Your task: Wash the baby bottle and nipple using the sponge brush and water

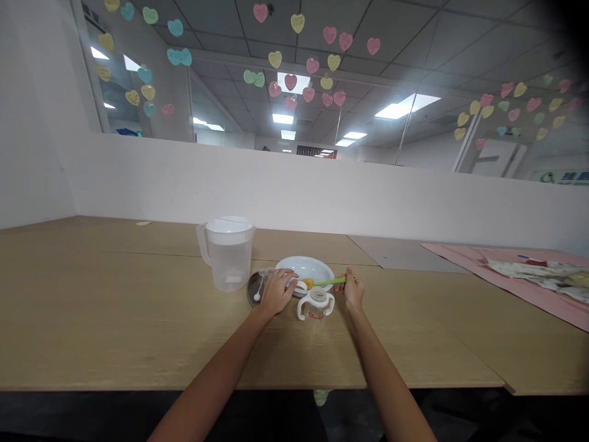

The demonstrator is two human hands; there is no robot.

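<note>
Right hand (353,293): pinched shut on green-handled brush (334,282). Left hand (276,293): half-curled by white piece (301,285), hold I can't tell. Risk: low wrist knocks handled bottle (316,310).

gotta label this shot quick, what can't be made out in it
All in the head view:
- Yellow tip of the green-handled brush: its end is hidden at the white piece.
- Left hand's grip on that piece: hidden by its own fingers.
- Dark plate: partly covered by that hand.
- Red print on the bottle: too small.
- Writing on the heart notes: too small.
- Pink cloth: cut off by the right edge.
</note>
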